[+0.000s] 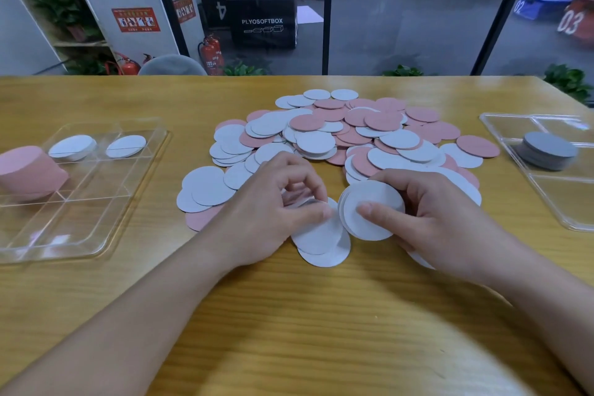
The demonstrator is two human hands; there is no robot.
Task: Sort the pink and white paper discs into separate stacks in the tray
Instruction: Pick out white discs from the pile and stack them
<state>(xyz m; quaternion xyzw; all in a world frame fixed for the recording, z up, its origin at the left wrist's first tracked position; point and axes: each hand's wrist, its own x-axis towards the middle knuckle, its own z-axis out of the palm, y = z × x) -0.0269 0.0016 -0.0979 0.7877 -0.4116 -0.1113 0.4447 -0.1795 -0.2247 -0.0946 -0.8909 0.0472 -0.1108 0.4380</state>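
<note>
Pink and white paper discs (pixel 347 135) lie in a loose, overlapping heap on the middle of the wooden table (pixel 289 315), spreading from the far side down to the person's hands. The right hand (pixel 427 222) holds a small stack of white discs (pixel 371 210), thumb pressed on the top disc and fingers curled round the far edge. The left hand (pixel 273 212) sits just beside it, fingers curled and pinching at white discs on the table; the fingertips are blurred, so exactly which disc they hold cannot be told. More white discs (pixel 321 244) lie flat under and between both hands. On the left stands a clear divided tray (pixel 80 235): a tall pink stack (pixel 30 172) fills a compartment at its left edge, and 2 low white stacks (pixel 72 147) sit in adjacent far compartments. On the right, a second clear tray (pixel 572 222) holds 1 grey-looking stack (pixel 546 149).
</note>
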